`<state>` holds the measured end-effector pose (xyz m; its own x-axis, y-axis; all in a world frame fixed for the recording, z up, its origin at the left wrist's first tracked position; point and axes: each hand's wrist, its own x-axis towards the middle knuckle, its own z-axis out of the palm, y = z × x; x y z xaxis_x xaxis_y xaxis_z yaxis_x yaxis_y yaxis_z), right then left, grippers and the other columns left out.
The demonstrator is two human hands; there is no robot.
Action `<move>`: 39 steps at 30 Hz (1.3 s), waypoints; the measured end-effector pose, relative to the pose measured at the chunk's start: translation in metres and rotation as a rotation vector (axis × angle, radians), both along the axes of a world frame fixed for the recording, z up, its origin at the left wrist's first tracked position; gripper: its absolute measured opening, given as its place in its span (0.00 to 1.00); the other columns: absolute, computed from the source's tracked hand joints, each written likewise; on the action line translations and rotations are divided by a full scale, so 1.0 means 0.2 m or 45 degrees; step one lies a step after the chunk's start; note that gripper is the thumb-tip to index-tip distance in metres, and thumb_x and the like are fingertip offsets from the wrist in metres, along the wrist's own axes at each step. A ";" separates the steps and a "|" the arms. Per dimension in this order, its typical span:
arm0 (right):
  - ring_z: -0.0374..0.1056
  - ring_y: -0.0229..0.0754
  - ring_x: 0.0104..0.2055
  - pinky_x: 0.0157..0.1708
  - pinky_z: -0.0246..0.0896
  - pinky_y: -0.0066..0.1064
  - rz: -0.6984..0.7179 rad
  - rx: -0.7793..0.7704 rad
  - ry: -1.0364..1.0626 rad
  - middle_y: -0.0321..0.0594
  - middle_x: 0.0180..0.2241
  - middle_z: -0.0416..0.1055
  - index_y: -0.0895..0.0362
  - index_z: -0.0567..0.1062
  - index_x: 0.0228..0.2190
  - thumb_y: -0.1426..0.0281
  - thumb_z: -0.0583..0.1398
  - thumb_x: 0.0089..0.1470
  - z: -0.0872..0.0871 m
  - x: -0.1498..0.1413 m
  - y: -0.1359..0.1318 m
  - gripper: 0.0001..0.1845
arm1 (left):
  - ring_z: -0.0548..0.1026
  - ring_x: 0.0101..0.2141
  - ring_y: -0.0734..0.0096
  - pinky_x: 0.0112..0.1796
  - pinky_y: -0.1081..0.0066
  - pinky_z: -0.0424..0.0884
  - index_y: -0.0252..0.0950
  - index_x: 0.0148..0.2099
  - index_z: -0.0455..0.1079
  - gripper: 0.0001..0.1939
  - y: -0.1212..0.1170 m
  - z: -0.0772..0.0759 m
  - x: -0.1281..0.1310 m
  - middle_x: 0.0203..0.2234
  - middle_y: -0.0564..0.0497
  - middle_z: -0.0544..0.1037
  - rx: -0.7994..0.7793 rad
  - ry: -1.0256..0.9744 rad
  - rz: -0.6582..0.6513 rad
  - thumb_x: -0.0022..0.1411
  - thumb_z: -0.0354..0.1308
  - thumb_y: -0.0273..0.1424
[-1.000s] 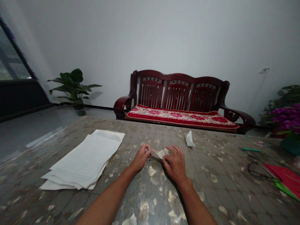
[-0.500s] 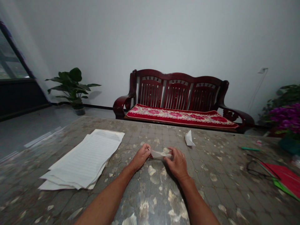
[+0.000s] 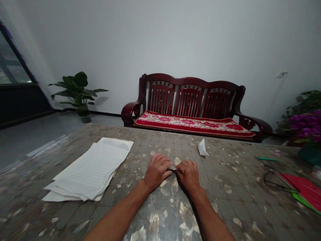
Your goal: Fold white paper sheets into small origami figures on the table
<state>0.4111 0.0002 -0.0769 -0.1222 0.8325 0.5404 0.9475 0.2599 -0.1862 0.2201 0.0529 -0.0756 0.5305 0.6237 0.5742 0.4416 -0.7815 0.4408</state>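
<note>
Head view, looking down over a mottled tabletop [image 3: 160, 214]. The left hand [image 3: 157, 172] and right hand [image 3: 188, 175] are together at the centre, fingertips meeting and clamped on a small folded paper [image 3: 172, 168]; only a thin edge shows between them, so its shape cannot be made out. Left of the hands lies a stack of lined paper sheets [image 3: 90, 169]. Ahead and slightly right of the right hand stands a small white paper piece [image 3: 202, 148]. Farther right are eyeglasses [image 3: 274, 182], a green marker [image 3: 268, 159] and red paper [image 3: 304, 190], the last cut off by the frame edge. Beyond the table stands a dark wooden bench [image 3: 190, 90] with a red floral cushion [image 3: 194, 123].
</note>
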 end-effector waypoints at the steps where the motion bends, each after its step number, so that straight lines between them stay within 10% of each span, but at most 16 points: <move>1: 0.61 0.43 0.35 0.40 0.45 0.35 0.008 0.015 -0.013 0.36 0.27 0.72 0.51 0.77 0.26 0.70 0.61 0.56 0.00 -0.01 0.00 0.07 | 0.71 0.48 0.57 0.56 0.53 0.55 0.45 0.45 0.75 0.11 0.01 -0.01 0.01 0.43 0.48 0.78 0.001 0.045 0.001 0.58 0.64 0.35; 11: 0.63 0.43 0.39 0.41 0.48 0.34 -0.034 -0.128 -0.059 0.36 0.34 0.75 0.47 0.80 0.36 0.71 0.58 0.60 -0.02 -0.04 0.04 0.10 | 0.69 0.37 0.63 0.40 0.65 0.63 0.38 0.31 0.72 0.08 0.05 -0.06 0.03 0.30 0.48 0.73 0.128 0.403 0.201 0.64 0.56 0.27; 22: 0.61 0.47 0.59 0.64 0.42 0.40 -0.123 -0.440 -0.099 0.49 0.56 0.68 0.60 0.72 0.53 0.77 0.49 0.61 -0.05 -0.16 -0.06 0.22 | 0.71 0.48 0.58 0.49 0.60 0.68 0.36 0.44 0.70 0.06 -0.04 -0.09 0.00 0.44 0.45 0.75 -0.015 0.617 0.121 0.65 0.55 0.29; 29: 0.44 0.50 0.69 0.67 0.39 0.44 -0.059 -0.535 -0.012 0.54 0.66 0.50 0.68 0.57 0.63 0.64 0.46 0.65 -0.10 -0.27 -0.09 0.31 | 0.62 0.61 0.59 0.60 0.57 0.60 0.34 0.65 0.57 0.25 -0.04 -0.16 -0.04 0.62 0.40 0.65 -0.168 0.531 -0.018 0.66 0.50 0.27; 39: 0.37 0.52 0.70 0.67 0.35 0.45 -0.051 -0.666 -0.032 0.54 0.67 0.42 0.69 0.54 0.64 0.51 0.42 0.65 -0.07 -0.23 -0.10 0.39 | 0.57 0.64 0.57 0.62 0.53 0.52 0.38 0.67 0.55 0.26 -0.05 -0.12 -0.09 0.65 0.44 0.61 -0.092 0.694 0.014 0.69 0.48 0.35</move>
<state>0.3654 -0.0200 -0.0912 -0.0927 0.9945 0.0486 0.9607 0.1022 -0.2582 0.2012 0.0433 -0.1005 0.7321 0.6587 0.1735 0.6291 -0.7515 0.1985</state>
